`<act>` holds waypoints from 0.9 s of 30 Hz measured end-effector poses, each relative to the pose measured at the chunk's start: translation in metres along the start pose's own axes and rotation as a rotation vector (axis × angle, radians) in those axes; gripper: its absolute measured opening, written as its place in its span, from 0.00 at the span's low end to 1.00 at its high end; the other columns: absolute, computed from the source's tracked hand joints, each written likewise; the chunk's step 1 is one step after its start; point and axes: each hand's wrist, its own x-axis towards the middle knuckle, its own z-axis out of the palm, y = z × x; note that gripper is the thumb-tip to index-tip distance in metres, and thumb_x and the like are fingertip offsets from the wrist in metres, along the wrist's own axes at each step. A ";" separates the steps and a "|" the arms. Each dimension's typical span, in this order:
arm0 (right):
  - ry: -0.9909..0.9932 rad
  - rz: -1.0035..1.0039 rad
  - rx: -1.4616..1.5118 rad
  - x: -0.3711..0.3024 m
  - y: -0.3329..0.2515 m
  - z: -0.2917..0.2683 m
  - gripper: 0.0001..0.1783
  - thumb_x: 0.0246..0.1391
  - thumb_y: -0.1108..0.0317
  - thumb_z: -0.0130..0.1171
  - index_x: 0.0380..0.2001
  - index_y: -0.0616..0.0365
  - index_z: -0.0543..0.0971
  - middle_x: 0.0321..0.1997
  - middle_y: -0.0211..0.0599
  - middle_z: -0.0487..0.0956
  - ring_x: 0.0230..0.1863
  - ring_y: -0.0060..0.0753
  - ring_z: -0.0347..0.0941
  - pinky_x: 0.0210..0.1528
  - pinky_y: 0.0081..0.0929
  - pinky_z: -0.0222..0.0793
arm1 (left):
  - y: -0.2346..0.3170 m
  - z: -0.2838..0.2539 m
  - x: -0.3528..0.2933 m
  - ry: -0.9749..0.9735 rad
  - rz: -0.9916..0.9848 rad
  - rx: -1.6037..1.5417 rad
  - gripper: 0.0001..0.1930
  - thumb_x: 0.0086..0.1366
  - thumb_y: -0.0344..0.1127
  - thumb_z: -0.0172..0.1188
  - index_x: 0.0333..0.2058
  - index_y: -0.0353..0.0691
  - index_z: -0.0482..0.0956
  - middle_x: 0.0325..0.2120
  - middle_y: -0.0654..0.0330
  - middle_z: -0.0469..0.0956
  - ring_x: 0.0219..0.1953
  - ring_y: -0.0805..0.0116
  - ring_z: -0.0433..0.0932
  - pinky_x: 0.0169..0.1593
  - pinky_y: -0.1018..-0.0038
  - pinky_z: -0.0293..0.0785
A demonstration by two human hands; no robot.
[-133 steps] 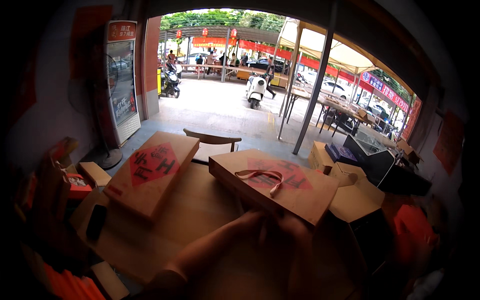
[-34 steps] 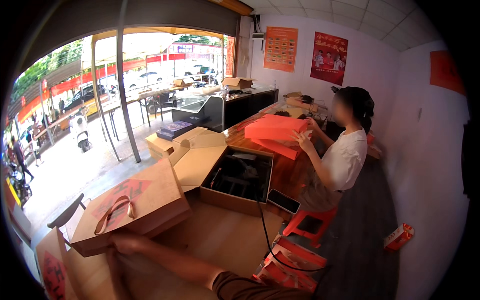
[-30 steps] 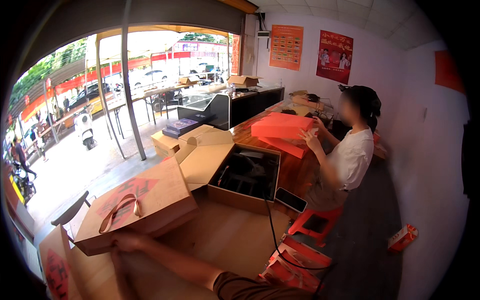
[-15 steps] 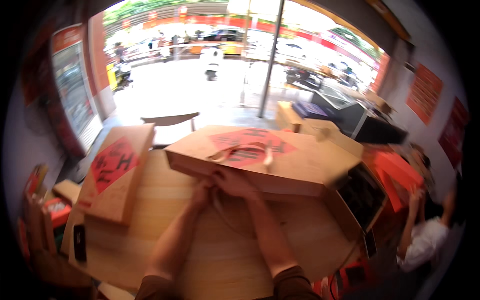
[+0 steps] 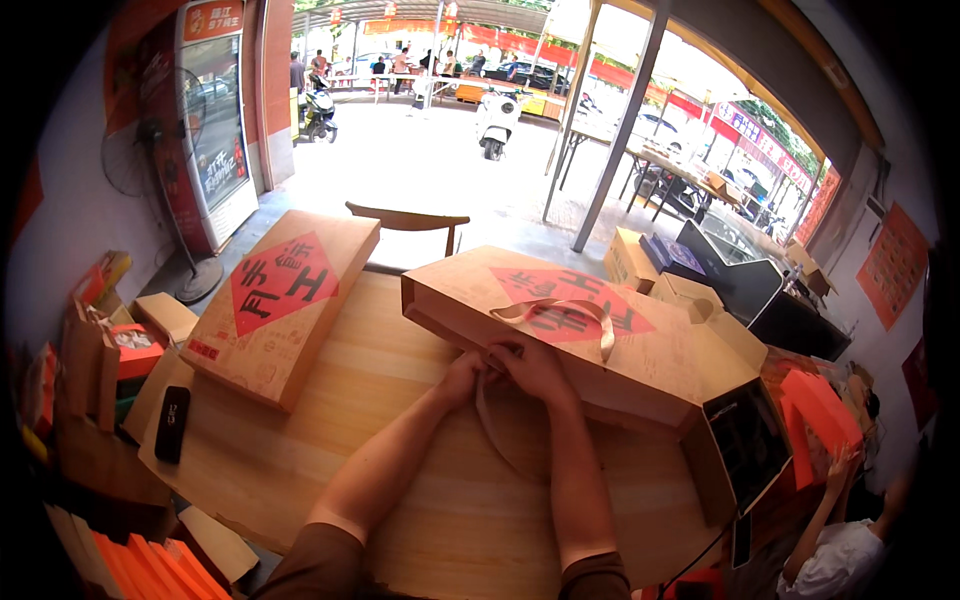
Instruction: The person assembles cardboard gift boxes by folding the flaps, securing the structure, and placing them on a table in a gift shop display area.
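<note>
A large brown cardboard gift bag (image 5: 660, 345) lies on its side on the wooden table, a red diamond with black lettering on its upper face. One beige ribbon handle (image 5: 606, 335) loops over that face. A second beige ribbon (image 5: 492, 425) curves down from its near side onto the tabletop. Both hands meet at this ribbon, close against the bag's near edge. My left hand (image 5: 463, 380) is closed, pinching the ribbon. Beside it, my right hand (image 5: 530, 366) is closed on the ribbon too; its fingertips are partly hidden.
A similar brown bag (image 5: 290, 310) lies at the table's left, near a black phone-like object (image 5: 172, 424). An open carton (image 5: 735, 440) stands right. A chair (image 5: 410, 220) is beyond the table (image 5: 450, 520). Another person's hand (image 5: 843, 470) touches an orange-red box (image 5: 822, 405).
The view has swung left, so the bags and table appear further right, and the picture is sharper. Both hands stay at the ribbon by the bag's near edge.
</note>
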 end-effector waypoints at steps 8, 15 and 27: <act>0.071 -0.169 -0.022 0.011 0.039 0.007 0.14 0.68 0.66 0.62 0.50 0.65 0.83 0.34 0.42 0.87 0.28 0.31 0.85 0.30 0.27 0.79 | 0.008 0.022 -0.002 0.078 0.072 0.205 0.18 0.61 0.31 0.48 0.48 0.36 0.80 0.42 0.58 0.81 0.43 0.67 0.78 0.48 0.72 0.76; 0.093 -0.247 -0.017 0.003 0.027 0.006 0.10 0.66 0.67 0.63 0.41 0.65 0.83 0.31 0.39 0.86 0.26 0.29 0.84 0.29 0.27 0.77 | 0.033 0.071 -0.017 0.226 0.190 0.276 0.15 0.61 0.33 0.45 0.41 0.36 0.78 0.28 0.56 0.78 0.30 0.64 0.79 0.34 0.69 0.75; 0.037 -0.250 -0.012 0.001 0.032 -0.004 0.09 0.63 0.66 0.65 0.37 0.63 0.85 0.35 0.36 0.86 0.32 0.27 0.83 0.36 0.28 0.78 | 0.019 0.056 -0.022 0.123 0.260 0.614 0.12 0.64 0.29 0.47 0.43 0.35 0.75 0.30 0.60 0.72 0.30 0.67 0.72 0.34 0.69 0.70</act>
